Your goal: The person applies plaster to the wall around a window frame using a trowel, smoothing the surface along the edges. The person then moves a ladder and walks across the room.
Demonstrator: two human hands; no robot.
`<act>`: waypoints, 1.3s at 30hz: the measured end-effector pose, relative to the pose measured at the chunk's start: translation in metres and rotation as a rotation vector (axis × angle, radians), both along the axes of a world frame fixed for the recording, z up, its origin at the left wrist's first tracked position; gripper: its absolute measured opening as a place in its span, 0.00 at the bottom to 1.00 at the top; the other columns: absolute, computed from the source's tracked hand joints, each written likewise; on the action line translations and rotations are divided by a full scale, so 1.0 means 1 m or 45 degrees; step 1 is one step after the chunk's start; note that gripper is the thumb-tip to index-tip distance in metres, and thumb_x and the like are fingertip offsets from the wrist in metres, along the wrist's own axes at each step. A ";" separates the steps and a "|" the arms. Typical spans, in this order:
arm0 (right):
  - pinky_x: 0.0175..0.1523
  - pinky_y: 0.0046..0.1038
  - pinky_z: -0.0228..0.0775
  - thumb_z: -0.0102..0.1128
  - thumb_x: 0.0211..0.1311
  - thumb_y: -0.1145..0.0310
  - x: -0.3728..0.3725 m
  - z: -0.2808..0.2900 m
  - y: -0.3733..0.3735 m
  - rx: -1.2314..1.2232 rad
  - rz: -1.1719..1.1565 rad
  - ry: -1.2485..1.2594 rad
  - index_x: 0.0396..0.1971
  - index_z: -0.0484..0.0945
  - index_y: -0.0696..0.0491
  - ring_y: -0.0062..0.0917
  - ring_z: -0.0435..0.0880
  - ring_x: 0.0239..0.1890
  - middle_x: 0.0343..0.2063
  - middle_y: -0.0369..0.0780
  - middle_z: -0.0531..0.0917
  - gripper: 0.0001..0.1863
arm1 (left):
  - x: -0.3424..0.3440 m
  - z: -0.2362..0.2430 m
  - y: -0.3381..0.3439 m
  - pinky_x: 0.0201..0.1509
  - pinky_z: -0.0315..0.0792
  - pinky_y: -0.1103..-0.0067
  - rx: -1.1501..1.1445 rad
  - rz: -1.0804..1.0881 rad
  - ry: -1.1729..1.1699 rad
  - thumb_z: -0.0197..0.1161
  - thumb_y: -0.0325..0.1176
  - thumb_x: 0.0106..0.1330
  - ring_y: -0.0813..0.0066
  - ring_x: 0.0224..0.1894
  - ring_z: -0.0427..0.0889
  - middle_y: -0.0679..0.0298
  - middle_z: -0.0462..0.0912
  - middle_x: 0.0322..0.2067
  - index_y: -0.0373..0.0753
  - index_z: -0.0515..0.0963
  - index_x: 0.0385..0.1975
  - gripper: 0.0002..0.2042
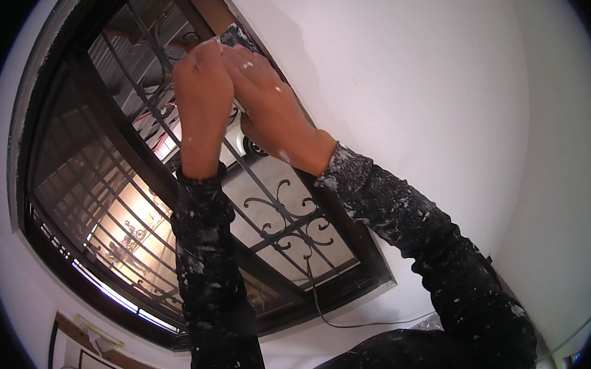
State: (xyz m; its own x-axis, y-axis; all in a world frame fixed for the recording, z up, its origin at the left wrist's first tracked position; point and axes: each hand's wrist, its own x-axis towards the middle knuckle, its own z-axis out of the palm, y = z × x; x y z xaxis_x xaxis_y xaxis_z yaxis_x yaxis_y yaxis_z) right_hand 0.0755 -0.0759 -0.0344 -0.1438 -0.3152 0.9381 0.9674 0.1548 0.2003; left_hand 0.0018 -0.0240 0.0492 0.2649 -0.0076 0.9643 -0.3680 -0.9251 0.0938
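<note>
Both hands are raised against the right side of the dark window frame (pixel 347 239), beside the white wall. My left hand (pixel 202 102) has its fingers curled around the upper part of a small flat tool (pixel 234 32), dark and smeared with white. My right hand (pixel 273 114) is closed on the same tool, overlapping the left at the fingers; a thin pale part shows between them, and the rest is hidden. White flecks spot the skin and both black sleeves.
Behind my hands are curled metal window bars (pixel 280 206), with a motorbike (pixel 134 230) visible outside. The white wall (pixel 439 85) fills the right. A cable (pixel 339 325) runs below the window. At lower left is a wooden-topped frame (pixel 126 364).
</note>
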 end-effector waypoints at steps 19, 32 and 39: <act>0.69 0.46 0.62 0.57 0.49 0.83 0.000 0.036 0.017 0.067 -0.027 0.039 0.61 0.68 0.65 0.51 0.69 0.64 0.60 0.52 0.74 0.33 | 0.000 0.039 0.003 0.41 0.72 0.72 -0.172 -0.119 0.060 0.55 0.35 0.69 0.68 0.32 0.79 0.54 0.83 0.29 0.24 0.81 0.32 0.16; 0.68 0.46 0.62 0.57 0.49 0.84 0.003 0.042 0.021 0.048 -0.088 -0.015 0.62 0.68 0.66 0.53 0.70 0.63 0.60 0.53 0.74 0.34 | 0.006 0.042 0.016 0.39 0.71 0.71 -0.437 -0.172 0.059 0.55 0.34 0.69 0.69 0.32 0.80 0.54 0.84 0.29 0.24 0.81 0.31 0.16; 0.70 0.48 0.59 0.58 0.47 0.83 0.003 0.047 0.028 0.028 -0.062 0.054 0.62 0.68 0.65 0.52 0.68 0.65 0.61 0.52 0.73 0.35 | 0.003 0.053 0.017 0.38 0.70 0.73 -0.245 -0.158 0.087 0.55 0.34 0.69 0.71 0.32 0.79 0.54 0.85 0.30 0.26 0.82 0.31 0.15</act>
State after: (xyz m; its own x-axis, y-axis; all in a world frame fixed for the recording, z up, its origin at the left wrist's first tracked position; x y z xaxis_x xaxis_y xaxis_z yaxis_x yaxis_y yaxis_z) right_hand 0.0788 -0.0483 0.0130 -0.1197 -0.3294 0.9366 0.9814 0.1035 0.1618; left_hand 0.0047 -0.0067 0.1017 0.3384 0.1380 0.9308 -0.4644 -0.8358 0.2927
